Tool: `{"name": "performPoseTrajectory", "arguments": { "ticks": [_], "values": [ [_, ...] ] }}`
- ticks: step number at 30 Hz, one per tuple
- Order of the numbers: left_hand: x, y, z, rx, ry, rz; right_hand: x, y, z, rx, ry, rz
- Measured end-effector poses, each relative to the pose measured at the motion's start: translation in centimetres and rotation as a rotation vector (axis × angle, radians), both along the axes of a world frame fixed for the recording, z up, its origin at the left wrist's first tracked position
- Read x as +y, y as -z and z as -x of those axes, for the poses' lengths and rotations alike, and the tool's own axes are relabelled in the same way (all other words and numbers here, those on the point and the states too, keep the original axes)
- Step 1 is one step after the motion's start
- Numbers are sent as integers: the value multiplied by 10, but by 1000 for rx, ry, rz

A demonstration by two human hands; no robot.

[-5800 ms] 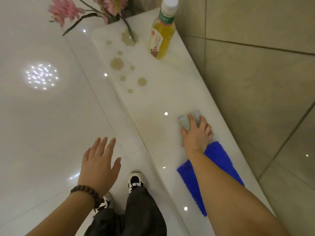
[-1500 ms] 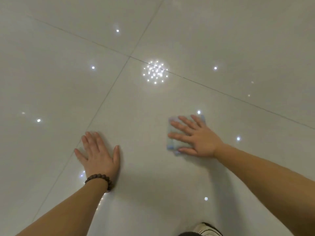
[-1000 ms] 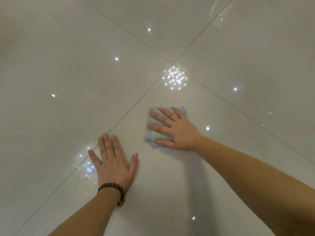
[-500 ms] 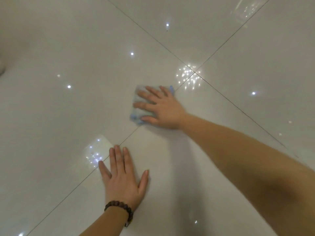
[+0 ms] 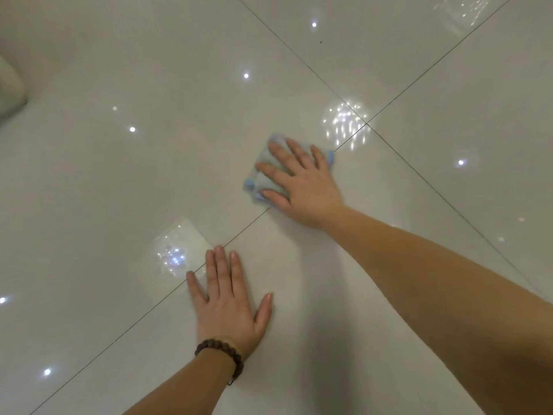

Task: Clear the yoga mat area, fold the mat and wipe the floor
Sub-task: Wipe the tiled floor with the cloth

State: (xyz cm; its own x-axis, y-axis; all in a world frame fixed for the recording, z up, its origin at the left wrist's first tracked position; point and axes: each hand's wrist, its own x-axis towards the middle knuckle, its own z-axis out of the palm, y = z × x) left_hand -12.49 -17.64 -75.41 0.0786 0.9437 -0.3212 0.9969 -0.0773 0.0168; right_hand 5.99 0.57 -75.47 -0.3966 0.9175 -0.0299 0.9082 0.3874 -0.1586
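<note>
On floor (image 5: pixel 119 190): right hand (image 5: pixel 302 184) flat, pressing cloth (image 5: pixel 263 175).

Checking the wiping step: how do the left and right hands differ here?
The right hand presses a pale blue cloth to the floor; the left hand lies on bare tile. The right reaches farther out; the left sits nearer the body. Only the left wrist wears a bead bracelet. Both lie flat, fingers straight.

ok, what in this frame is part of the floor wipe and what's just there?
In the job: cloth flat under the right hand; tiled floor; left hand flat on the floor.
Just there: bead bracelet on left wrist; pale object at left edge, unclear what.
</note>
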Motion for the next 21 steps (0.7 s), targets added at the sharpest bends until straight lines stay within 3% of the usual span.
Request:
{"name": "performPoseTrajectory", "arguments": {
  "ticks": [2, 5, 8, 10, 13, 15, 17, 21],
  "values": [
    [0, -1, 0, -6, 1, 3, 9, -4, -46, 1, 117, -2],
    [0, 0, 0, -24, -1, -13, 8, -7, -119, -30, 669, 46],
    [0, 0, 0, -40, -10, -27, -1, -16, -102, 49, 1138, 110],
    [-1, 1, 0, -58, -13, -40, -14, -11, -36, 83, 1024, 82],
    [-2, 0, 0, -79, -28, -50, -56, -2, 62, 48, 345, 16],
    [-2, 1, 0, -83, -21, -52, -69, -2, 51, 38, 105, -3],
    [-2, 1, 0, -78, -2, -51, -81, -4, -5, 37, 260, -4],
    [-2, 1, 0, -79, -3, -39, -146, -15, -119, -26, 996, 150]
  ]
}}
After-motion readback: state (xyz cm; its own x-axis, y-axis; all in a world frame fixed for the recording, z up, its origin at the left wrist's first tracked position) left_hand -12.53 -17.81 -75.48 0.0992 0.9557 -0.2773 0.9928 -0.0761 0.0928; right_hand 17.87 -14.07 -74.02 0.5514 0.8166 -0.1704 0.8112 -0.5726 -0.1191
